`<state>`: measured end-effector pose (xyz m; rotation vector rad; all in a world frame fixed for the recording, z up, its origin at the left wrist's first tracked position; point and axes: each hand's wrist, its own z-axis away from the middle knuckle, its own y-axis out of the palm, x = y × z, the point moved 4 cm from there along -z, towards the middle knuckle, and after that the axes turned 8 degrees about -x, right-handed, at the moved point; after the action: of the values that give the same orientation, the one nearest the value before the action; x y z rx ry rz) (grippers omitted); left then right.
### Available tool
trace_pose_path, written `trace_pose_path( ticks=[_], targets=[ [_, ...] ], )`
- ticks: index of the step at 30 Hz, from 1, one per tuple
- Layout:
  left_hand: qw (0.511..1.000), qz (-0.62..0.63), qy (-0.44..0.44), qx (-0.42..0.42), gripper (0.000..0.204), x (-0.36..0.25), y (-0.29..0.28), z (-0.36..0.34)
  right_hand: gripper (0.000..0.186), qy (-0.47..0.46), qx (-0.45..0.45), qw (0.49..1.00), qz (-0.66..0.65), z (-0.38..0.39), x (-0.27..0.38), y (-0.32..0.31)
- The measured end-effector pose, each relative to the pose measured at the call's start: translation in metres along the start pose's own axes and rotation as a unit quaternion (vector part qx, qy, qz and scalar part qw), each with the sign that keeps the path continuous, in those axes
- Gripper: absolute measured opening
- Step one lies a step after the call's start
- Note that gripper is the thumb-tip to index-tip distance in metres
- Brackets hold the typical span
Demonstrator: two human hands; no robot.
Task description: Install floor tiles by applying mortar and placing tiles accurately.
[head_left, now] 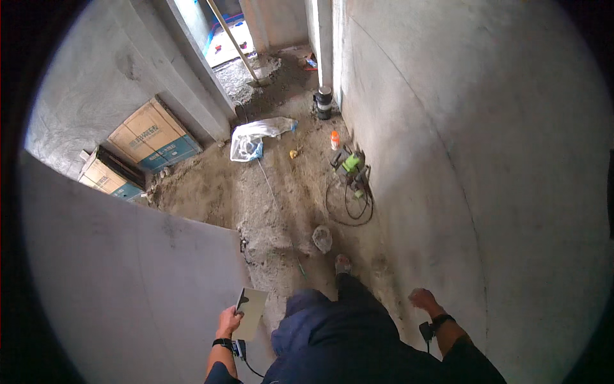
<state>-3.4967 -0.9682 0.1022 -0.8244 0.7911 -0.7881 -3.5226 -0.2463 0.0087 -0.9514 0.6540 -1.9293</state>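
Observation:
At the lower left, my left hand is closed round the edge of a flat pale rectangular plate. A dark strip runs along the plate's left side, by my fingers; what kind of tool or panel it is, I cannot tell. My right hand hangs beside the right-hand wall, apart from it. Its fingers are loosely curled in, and nothing shows in them. Both wrists carry dark bands with small devices and cables. One of my shoes is on the dirty floor, just behind a crumpled clear plastic bag.
A green power tool with a coiled cord and an orange-white bottle stand along the right wall. Ahead lies a white plastic sack. Cardboard boxes lean at left. A long pole rises by the doorway.

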Motion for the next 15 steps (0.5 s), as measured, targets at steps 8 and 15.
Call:
trace_pose_path(
  ticks=[8,15],
  targets=[
    [0.988,0.041,-0.127,0.073,0.034,-0.003,-0.022,-0.149,0.027,0.051,-0.044,0.997,-0.031,-0.209,0.175,-0.159],
    [0.988,0.030,-0.117,0.095,0.036,0.008,-0.054,-0.386,0.028,0.070,-0.117,0.990,0.019,-0.329,0.270,-0.156]
  ],
)
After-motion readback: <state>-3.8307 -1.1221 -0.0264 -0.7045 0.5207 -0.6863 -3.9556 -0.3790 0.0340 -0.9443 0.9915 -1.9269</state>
